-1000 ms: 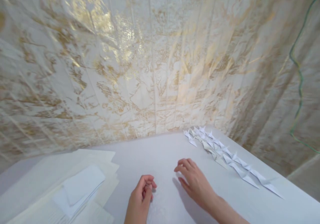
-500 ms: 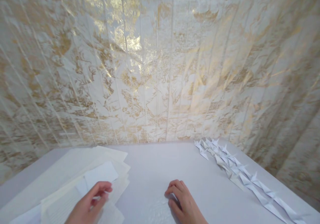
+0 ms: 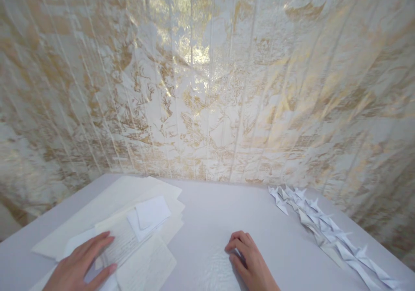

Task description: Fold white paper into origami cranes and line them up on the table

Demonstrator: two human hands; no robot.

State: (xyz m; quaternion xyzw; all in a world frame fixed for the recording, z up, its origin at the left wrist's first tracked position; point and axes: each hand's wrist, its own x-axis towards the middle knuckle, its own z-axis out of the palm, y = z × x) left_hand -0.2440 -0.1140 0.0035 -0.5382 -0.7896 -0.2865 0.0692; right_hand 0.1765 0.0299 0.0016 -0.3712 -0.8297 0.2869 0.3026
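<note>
My left hand (image 3: 82, 263), thumb and fingers spread, hovers over or rests on the near left part of a spread of paper; contact is hard to tell. Under and beside it are a handwritten sheet (image 3: 121, 243) and white paper (image 3: 79, 240). Just beyond, small folded white pieces (image 3: 153, 213) lie on the larger cream sheets (image 3: 106, 204). Near the middle of the table, my right hand (image 3: 249, 258) rests with fingers loosely curled and a gap between thumb and forefinger. Nothing shows in either hand.
Folded white paper cranes (image 3: 319, 222) stand in rows along the right side of the pale table (image 3: 223, 204). A white and gold patterned curtain (image 3: 207, 87) hangs right behind the table's far edge.
The view has turned a little left. My left hand has moved left from the small white pieces, and its curled fingers have spread. My right hand keeps its pose on the table.
</note>
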